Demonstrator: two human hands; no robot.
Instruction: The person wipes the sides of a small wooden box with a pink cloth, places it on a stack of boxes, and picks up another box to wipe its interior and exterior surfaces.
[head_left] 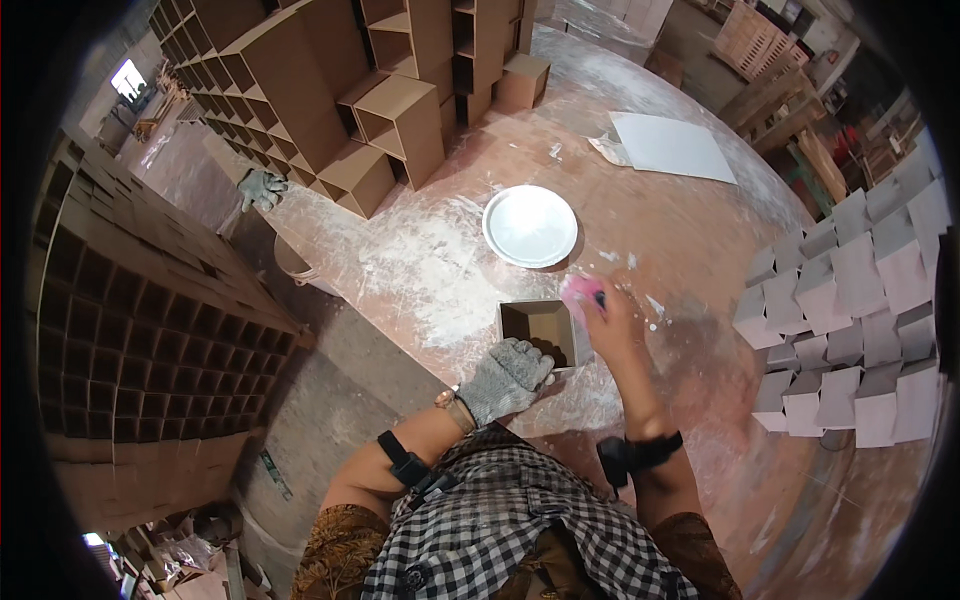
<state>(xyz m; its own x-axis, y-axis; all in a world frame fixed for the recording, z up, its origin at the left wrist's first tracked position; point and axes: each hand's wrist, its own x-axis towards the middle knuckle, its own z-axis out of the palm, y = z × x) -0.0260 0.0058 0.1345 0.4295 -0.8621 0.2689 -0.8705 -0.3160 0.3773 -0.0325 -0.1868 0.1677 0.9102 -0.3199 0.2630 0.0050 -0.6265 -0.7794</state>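
A small open-topped box [545, 330] with a brown inside stands on the worktable [420, 245] close in front of me. My left hand [505, 382], in a grey knit glove, is closed over its near left edge. My bare right hand [614, 328] pinches a pink, sponge-like pad [578, 293] with a dark spot, just beside the box's far right corner. Whether the pad touches the box wall I cannot tell. Beyond the box sits a round white tub [530, 227] with a white surface inside.
Brown open boxes [400, 110] are piled high at the back left. A grey glove [262, 188] lies at the table's left edge. Whitish boxes [845, 290] stand stacked at right, below a pale flat sheet [675, 147] farther back. Another brown stack [150, 380] rises from the floor at left.
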